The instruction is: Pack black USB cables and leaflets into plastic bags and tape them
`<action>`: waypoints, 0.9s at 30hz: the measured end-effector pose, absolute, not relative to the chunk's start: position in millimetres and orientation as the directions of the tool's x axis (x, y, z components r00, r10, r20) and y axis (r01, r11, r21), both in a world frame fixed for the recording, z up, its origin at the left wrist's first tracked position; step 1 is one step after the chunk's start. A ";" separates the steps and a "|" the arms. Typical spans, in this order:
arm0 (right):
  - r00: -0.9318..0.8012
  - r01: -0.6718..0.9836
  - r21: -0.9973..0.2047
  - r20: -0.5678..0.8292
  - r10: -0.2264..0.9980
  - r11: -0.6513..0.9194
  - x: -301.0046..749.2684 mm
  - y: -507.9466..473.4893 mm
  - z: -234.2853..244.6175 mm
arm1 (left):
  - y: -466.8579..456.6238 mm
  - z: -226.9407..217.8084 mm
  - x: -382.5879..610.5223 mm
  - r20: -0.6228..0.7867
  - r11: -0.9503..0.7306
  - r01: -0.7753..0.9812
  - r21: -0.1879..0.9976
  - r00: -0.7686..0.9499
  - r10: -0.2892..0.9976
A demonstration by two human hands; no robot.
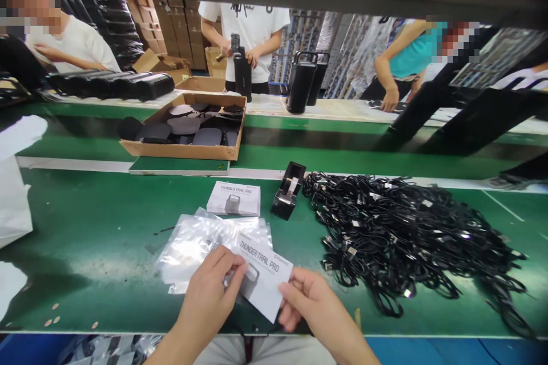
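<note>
Both my hands hold a white booklet (266, 274) printed "THUNDERTRAIL PRO" over the near edge of the green table (94, 239). My left hand (209, 293) pinches its left side with closed fingers. Its lower right corner is gripped by my right hand (310, 302). Under the booklet lies a pile of clear plastic bags (192, 242). A stack of the same booklets (234, 198) rests just beyond the bags.
A black tape dispenser (288, 190) stands right of the stack. A big heap of black cables (406, 234) covers the table's right side. Behind, a cardboard tray (188, 150) holds dark pads. Other people work at the far bench beside black cylindrical speakers (302, 82).
</note>
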State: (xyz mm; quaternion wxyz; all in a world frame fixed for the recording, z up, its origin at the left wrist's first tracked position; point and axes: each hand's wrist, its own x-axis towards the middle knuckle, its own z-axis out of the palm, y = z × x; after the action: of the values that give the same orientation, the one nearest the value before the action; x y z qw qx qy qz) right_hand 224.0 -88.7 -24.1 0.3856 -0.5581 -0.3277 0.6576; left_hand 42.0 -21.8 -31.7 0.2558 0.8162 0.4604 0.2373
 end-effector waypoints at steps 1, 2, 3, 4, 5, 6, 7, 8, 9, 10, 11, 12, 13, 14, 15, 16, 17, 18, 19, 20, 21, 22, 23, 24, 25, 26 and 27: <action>-0.102 -0.150 -0.867 -0.464 0.880 -0.475 223.8 -84.5 -21.3 | -22.2 -29.0 42.5 0.129 -0.429 0.620 0.657 0.469 0.874; -0.115 -0.145 -0.874 -0.451 0.885 -0.464 222.6 -79.5 -19.4 | -22.6 -26.3 43.1 0.109 -0.412 0.609 0.677 0.471 0.875; -0.119 -0.134 -0.880 -0.441 0.889 -0.455 220.3 -73.8 -18.6 | -22.8 -23.5 43.6 0.092 -0.398 0.597 0.697 0.476 0.875; -0.119 -0.123 -0.887 -0.431 0.894 -0.444 216.7 -67.4 -19.0 | -23.0 -20.8 44.1 0.079 -0.388 0.581 0.715 0.485 0.871; -0.114 -0.112 -0.892 -0.425 0.898 -0.437 212.0 -60.5 -20.6 | -22.9 -18.3 44.7 0.070 -0.383 0.563 0.733 0.497 0.865; -0.102 -0.099 -0.896 -0.425 0.900 -0.434 206.5 -53.6 -22.8 | -22.7 -15.9 45.4 0.063 -0.380 0.543 0.749 0.512 0.857; -0.087 -0.077 -0.902 -0.419 0.904 -0.425 200.6 -46.9 -25.0 | -22.1 -13.9 46.1 0.054 -0.378 0.523 0.764 0.532 0.845; -0.060 -0.037 -0.917 -0.395 0.917 -0.398 195.1 -41.0 -26.7 | -21.1 -12.4 46.8 0.044 -0.375 0.503 0.778 0.552 0.832; -0.021 0.034 -0.937 -0.348 0.937 -0.347 190.7 -36.2 -27.1 | -19.7 -11.4 47.5 0.034 -0.370 0.489 0.790 0.568 0.822; 0.015 0.138 -0.951 -0.278 0.960 -0.277 188.5 -32.8 -25.9 | -17.8 -11.1 48.0 0.025 -0.364 0.482 0.797 0.576 0.817; 0.032 0.260 -0.945 -0.196 0.980 -0.197 189.1 -30.7 -22.9 | -15.5 -11.6 48.4 0.014 -0.356 0.484 0.800 0.577 0.817; 0.027 0.378 -0.917 -0.125 0.992 -0.126 193.1 -29.7 -18.2 | -12.8 -12.9 48.5 -0.001 -0.345 0.494 0.798 0.573 0.820; 0.025 0.479 -0.874 -0.081 0.996 -0.083 200.5 -29.5 -12.4 | -10.0 -15.0 48.4 -0.020 -0.330 0.513 0.792 0.562 0.827; 0.053 0.567 -0.820 -0.062 0.997 -0.081 210.9 -29.2 -6.0 | -7.3 -17.7 48.2 -0.042 -0.314 0.538 0.782 0.548 0.835; 0.115 0.645 -0.755 -0.055 0.992 -0.117 223.7 -28.3 0.2 | -4.9 -20.8 48.1 -0.063 -0.301 0.564 0.769 0.535 0.843; 0.223 0.718 -0.673 -0.022 0.975 -0.179 237.5 -26.3 5.3 | -3.0 -24.1 48.0 -0.076 -0.296 0.590 0.751 0.523 0.849; 0.345 0.790 -0.554 0.047 0.938 -0.263 251.4 -22.7 8.9 | -1.7 -27.2 48.2 -0.078 -0.304 0.614 0.728 0.516 0.853; 0.427 0.843 -0.415 0.130 0.895 -0.342 264.1 -17.6 10.6 | -1.1 -30.0 48.8 -0.069 -0.323 0.634 0.702 0.513 0.856; 0.463 0.873 -0.274 0.203 0.863 -0.404 275.0 -11.3 10.4 | -1.0 -32.1 49.7 -0.051 -0.349 0.649 0.676 0.514 0.856; 0.468 0.884 -0.152 0.246 0.849 -0.443 283.7 -4.3 8.7 | -1.2 -33.6 50.8 -0.035 -0.373 0.661 0.651 0.517 0.855; 0.455 0.888 -0.066 0.259 0.852 -0.455 290.2 2.5 5.9 | -1.6 -34.6 52.2 -0.023 -0.391 0.670 0.631 0.519 0.854; 0.442 0.891 -0.016 0.254 0.861 -0.453 295.1 8.2 2.9 | -2.1 -35.0 53.6 -0.015 -0.400 0.678 0.617 0.518 0.855; 0.435 0.894 0.003 0.242 0.867 -0.449 298.6 12.0 0.3 | -2.5 -35.1 54.9 -0.010 -0.403 0.683 0.608 0.515 0.857; 0.434 0.894 0.002 0.234 0.870 -0.447 301.2 13.1 -1.3 | -2.7 -35.1 55.8 -0.006 -0.405 0.688 0.603 0.511 0.859; 0.440 0.892 0.000 0.230 0.868 -0.452 303.3 11.1 -1.7 | -2.8 -35.0 56.4 -0.005 -0.407 0.692 0.597 0.510 0.860; 0.455 0.886 -0.020 0.238 0.858 -0.464 304.9 5.8 -0.9 | -2.8 -35.1 56.7 -0.002 -0.410 0.695 0.591 0.509 0.861; 0.475 0.878 -0.073 0.258 0.841 -0.473 305.6 -2.3 0.7 | -2.7 -35.3 56.7 0.002 -0.415 0.697 0.584 0.510 0.860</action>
State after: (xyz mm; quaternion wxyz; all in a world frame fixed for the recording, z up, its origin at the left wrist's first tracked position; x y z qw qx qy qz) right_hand 305.6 -2.3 0.7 0.0982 -0.8531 -0.5038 -0.0934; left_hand 56.7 -2.7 -35.3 0.2662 0.8273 0.4706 0.1527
